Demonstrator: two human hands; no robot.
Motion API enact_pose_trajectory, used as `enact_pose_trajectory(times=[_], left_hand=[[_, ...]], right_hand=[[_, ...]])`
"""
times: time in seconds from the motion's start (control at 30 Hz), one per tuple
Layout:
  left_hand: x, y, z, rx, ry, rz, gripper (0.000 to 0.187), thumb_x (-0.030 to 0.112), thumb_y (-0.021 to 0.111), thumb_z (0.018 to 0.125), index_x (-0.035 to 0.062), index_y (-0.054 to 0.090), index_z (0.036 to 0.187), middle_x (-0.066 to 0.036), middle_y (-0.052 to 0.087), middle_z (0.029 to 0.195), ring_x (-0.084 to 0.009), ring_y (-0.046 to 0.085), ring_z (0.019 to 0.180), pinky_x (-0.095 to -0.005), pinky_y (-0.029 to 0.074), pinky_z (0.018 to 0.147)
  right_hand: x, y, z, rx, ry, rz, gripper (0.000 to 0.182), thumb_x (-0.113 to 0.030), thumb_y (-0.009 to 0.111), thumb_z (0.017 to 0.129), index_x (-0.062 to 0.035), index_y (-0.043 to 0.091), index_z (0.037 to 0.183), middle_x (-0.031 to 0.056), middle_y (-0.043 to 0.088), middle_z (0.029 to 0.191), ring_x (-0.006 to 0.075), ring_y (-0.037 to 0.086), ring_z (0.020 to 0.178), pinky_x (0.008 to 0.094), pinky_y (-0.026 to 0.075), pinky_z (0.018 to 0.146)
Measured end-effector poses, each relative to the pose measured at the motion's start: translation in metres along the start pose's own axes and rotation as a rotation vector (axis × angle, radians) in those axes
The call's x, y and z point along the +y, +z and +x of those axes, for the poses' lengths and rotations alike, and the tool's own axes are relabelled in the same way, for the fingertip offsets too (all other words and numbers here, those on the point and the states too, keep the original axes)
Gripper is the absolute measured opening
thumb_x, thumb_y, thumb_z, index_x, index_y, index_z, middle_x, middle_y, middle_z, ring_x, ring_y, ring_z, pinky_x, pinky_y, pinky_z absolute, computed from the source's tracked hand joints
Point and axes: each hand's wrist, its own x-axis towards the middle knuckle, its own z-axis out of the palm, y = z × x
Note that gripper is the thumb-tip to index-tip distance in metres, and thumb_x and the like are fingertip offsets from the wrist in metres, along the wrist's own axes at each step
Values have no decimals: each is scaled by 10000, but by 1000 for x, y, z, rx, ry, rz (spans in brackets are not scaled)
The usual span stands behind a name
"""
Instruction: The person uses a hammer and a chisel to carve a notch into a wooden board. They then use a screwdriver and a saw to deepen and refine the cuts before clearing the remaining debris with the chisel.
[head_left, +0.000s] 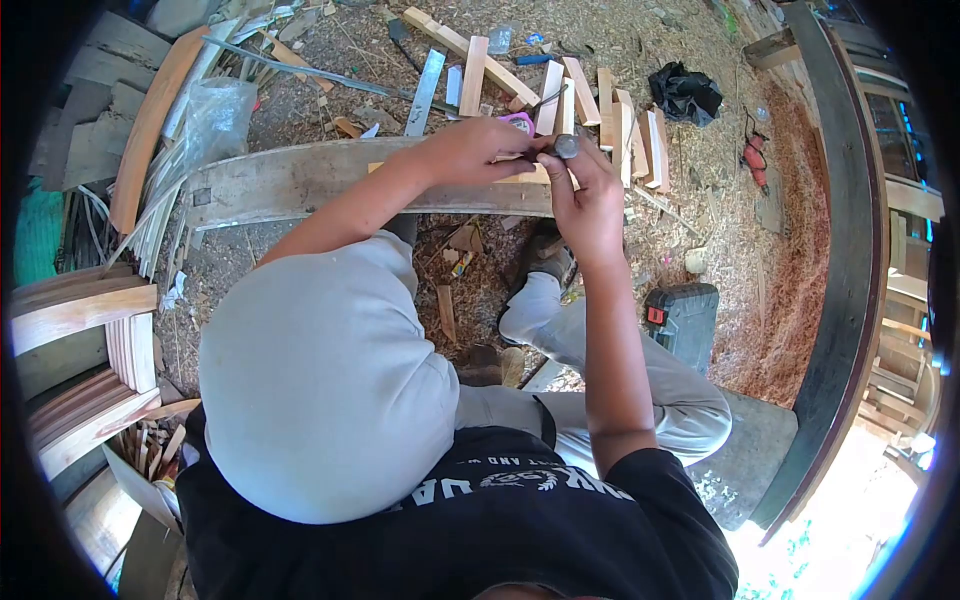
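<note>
Over a weathered grey plank (300, 182) amid sawdust, the left hand (470, 150) and right hand (588, 205) meet, together gripping a small dark, round-ended tool (562, 147) above a pale wood strip (530, 176).

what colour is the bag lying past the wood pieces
Black bag, clearest in the head view, upper right.

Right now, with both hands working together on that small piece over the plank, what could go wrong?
1. The left hand and right hand meet tightly on a small dark tool; a slip might hurt a finger.
2. The pale wood strip lies loose on the curved plank, so it may shift.
3. Loose offcuts and shavings cover the ground near the feet; tripping seems possible.
</note>
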Motion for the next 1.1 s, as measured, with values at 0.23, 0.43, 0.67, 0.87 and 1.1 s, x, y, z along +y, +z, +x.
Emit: enact_pose_trajectory(times=[0.23, 0.43, 0.67, 0.87, 1.1], left_hand=[[1, 4, 1, -71, -72, 67, 212, 227, 752, 975, 66, 744, 1113, -161, 729, 923, -387, 719, 836, -462, 551, 736], [-12, 14, -5, -33, -71, 60, 285, 210, 762, 974, 132, 782, 1248, -148, 756, 956, -346, 739, 854, -444, 556, 746], [32, 5, 20, -16, -37, -289, 355, 9, 683, 981, 36, 595, 1323, -100, 742, 1208, -214, 711, 1156, -393, 527, 1089], [32, 2, 31, -163, -208, -511, 156, 67, 620, 1032, 25, 612, 1182, -32, 637, 1076, -127, 620, 981, -327, 508, 907], [20, 17, 35, -19, -281, -683, 189, 237, 537, 1120, 65, 593, 1066, 28, 520, 882, -86, 480, 792, -274, 426, 753]], right_hand=[[21, -26, -13, 6, 33, 72, 221, -67, 716, 998, -21, 750, 1211, 117, 756, 1092, 254, 720, 1042, 334, 547, 891], [175, 31, -146, 695, 924, 36, 257, -120, 647, 975, 47, 661, 1169, 142, 702, 993, 231, 664, 920, 373, 536, 854], [184, 67, -184, 526, 1373, 339, 466, -138, 696, 831, 105, 658, 1227, 216, 734, 1120, 325, 707, 1049, 409, 535, 952], [274, 96, -227, 472, 1270, 390, 446, -119, 661, 900, 50, 644, 1312, 177, 732, 1189, 304, 735, 1002, 448, 590, 870], [214, 18, -170, 612, 1631, 1293, 168, -264, 655, 983, -100, 618, 989, 75, 590, 768, 224, 596, 651, 392, 497, 522]])
